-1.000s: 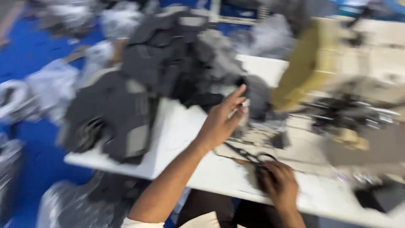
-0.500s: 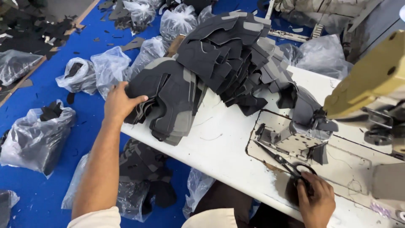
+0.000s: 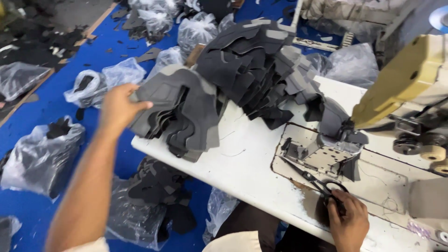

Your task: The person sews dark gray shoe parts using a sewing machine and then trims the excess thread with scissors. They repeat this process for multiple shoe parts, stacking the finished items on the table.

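Note:
My left hand (image 3: 119, 108) grips the left edge of a stack of dark grey cut fabric pieces (image 3: 182, 116) lying at the left end of the white table (image 3: 247, 168). A larger heap of the same grey pieces (image 3: 256, 65) spreads behind it. My right hand (image 3: 347, 221) rests at the table's near edge, its fingers on the handles of black scissors (image 3: 317, 182). One grey piece (image 3: 333, 121) sits under the head of the beige sewing machine (image 3: 401, 79).
Clear plastic bags of dark fabric scraps (image 3: 39, 156) lie on the blue floor (image 3: 51, 102) left of the table, more bags (image 3: 140, 210) under its edge. The sewing machine's metal plate (image 3: 326, 156) is set into the table.
My left hand has swung from the middle of the table to the left-hand stack and closed on its edge. My right hand has stayed at the scissors.

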